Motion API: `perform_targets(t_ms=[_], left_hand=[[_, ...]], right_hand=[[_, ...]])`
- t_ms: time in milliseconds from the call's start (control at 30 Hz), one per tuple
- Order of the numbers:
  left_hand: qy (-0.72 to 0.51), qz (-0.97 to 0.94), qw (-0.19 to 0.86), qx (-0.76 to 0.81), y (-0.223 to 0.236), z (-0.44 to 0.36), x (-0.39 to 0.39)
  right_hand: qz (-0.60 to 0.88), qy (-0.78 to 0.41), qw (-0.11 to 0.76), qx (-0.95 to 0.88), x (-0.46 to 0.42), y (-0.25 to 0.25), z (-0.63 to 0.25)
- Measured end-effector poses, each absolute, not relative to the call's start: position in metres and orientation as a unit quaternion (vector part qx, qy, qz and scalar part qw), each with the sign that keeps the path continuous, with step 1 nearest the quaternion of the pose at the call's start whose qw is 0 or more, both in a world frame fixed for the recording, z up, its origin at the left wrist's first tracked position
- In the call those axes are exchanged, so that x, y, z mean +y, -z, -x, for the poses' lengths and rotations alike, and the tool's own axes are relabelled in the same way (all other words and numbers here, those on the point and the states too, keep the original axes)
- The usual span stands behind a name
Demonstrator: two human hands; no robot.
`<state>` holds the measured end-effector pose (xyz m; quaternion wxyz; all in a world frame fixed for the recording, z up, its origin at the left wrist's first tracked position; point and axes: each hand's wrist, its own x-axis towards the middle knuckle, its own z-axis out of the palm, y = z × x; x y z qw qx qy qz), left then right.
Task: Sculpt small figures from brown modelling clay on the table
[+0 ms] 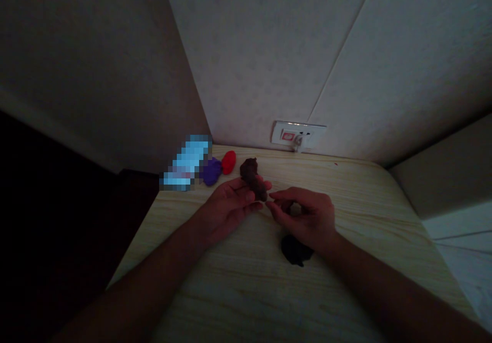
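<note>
The left hand (226,204) holds a long, lumpy brown piece (251,176) over the bench (215,291), while the right hand (311,217) has its thumb and forefinger drawn narrow just beside the piece's near end; whether they touch it I cannot tell. A black lump (295,250) lies below the right hand, partly hidden by it. Beyond the left hand, a purple lump (211,172) and a red lump (229,162) sit side by side near a bright, pixelated object (187,162).

Both forearms (154,276) reach inward, the left hand (226,209) cupped palm-up, the right hand (317,217) with thumb (277,215) and forefinger (286,194) close together.
</note>
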<state>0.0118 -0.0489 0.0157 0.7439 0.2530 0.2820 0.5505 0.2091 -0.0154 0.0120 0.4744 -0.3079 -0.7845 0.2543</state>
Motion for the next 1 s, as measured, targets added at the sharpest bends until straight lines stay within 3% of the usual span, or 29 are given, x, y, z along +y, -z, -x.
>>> perform_targets(t_ms=[433,667,1000], left_hand=[[-0.538,-0.23,0.763,0.274,-0.017,-0.008,-0.049],[-0.551,-0.25,0.733,0.31,-0.016,-0.012,-0.048],[-0.526,-0.285,0.729,0.332,-0.016,-0.018,-0.049]], right_hand=[[0.308,-0.264,0.481,-0.777,-0.017,-0.012,-0.207],[0.293,-0.341,0.453,-0.77,-0.014,-0.009,-0.208],[0.284,-0.3,0.455,-0.789,-0.016,-0.011,-0.207]])
